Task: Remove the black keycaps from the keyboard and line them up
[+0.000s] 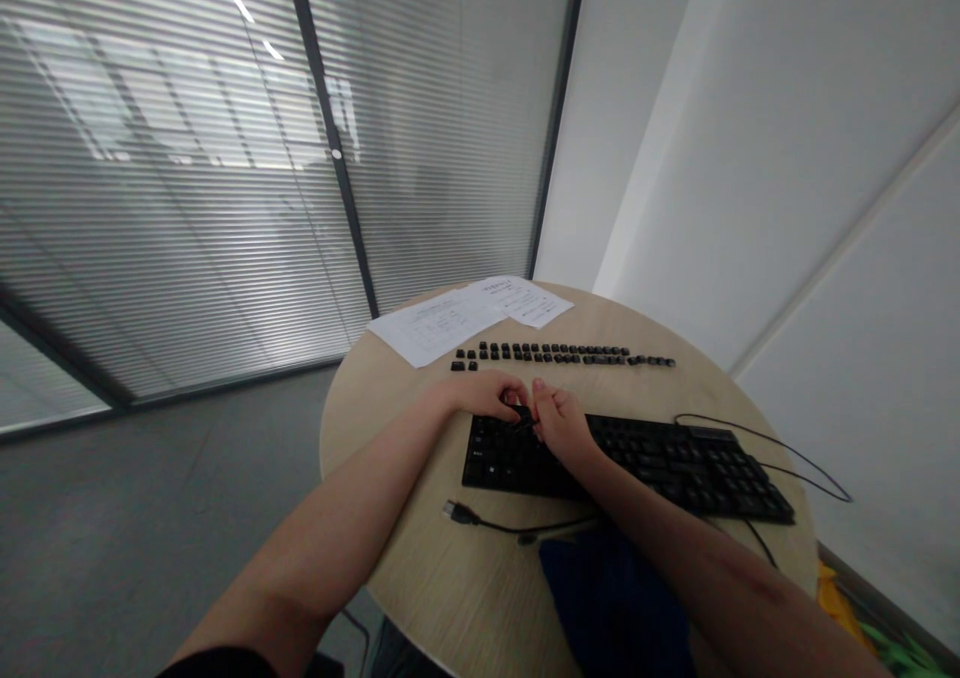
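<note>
A black keyboard [660, 458] lies across the round table, with some keys on it and both hands over its left part. My left hand [489, 394] is at the keyboard's upper left edge, its fingers curled down against a small dark thing [523, 417] that I cannot make out. Close beside it, my right hand [562, 426] is closed in a pinch, and what its fingers hold is hidden. Beyond the hands, loose black keycaps [559, 348] lie in rows on the table.
Printed paper sheets [450, 323] lie at the table's [420, 578] far left. A USB plug [460, 513] on a black cable rests before the keyboard, near a dark blue cloth [615, 598]. Another cable [802, 448] loops past the right edge. Glass with blinds [442, 138] stands behind.
</note>
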The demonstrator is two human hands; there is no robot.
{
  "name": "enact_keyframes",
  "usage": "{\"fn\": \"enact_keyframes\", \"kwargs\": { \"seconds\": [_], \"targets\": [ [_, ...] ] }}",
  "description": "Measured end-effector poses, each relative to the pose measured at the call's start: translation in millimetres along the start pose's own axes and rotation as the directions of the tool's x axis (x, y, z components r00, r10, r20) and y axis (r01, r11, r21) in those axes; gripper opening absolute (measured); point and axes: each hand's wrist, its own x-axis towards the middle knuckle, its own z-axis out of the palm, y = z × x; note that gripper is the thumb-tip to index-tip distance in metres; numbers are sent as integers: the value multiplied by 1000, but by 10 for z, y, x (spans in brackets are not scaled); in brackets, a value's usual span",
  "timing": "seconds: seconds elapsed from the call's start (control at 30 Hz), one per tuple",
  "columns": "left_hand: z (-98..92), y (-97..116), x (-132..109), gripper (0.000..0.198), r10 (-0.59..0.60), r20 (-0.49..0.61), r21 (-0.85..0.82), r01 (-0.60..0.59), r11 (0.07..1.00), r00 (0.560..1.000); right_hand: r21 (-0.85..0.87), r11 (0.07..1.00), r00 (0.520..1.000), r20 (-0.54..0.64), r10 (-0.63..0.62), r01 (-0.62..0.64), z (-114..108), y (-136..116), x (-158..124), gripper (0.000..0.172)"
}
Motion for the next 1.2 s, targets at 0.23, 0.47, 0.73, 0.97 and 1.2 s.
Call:
{"fn": "enact_keyframes", "kwargs": {
  "seconds": [0.23, 0.47, 0.73, 0.97, 1.2],
  "targets": [
    [7, -7, 3, 28, 3, 3, 5, -3, 1000, 1000, -1, 1000, 1000, 11, -7, 7, 2, 46, 16, 66],
    [3, -16, 8, 30, -5, 7, 31, 5, 1000, 1000, -21, 999, 1000, 15, -26, 27, -8, 62, 9, 65],
    [-1, 32, -9, 29, -6, -9, 48, 7, 999, 1000, -5, 1000, 1000, 21, -3, 3, -4, 43, 4, 63],
    [-7, 43, -5, 29, -9, -6, 47, 10, 999, 1000, -3, 1000, 999, 29, -15, 15, -7, 133, 23, 62],
    [16, 25, 9, 25, -9, -16, 47, 10, 999, 1000, 6, 1000, 998, 64, 5, -6, -8, 46, 14, 63]
  ]
}}
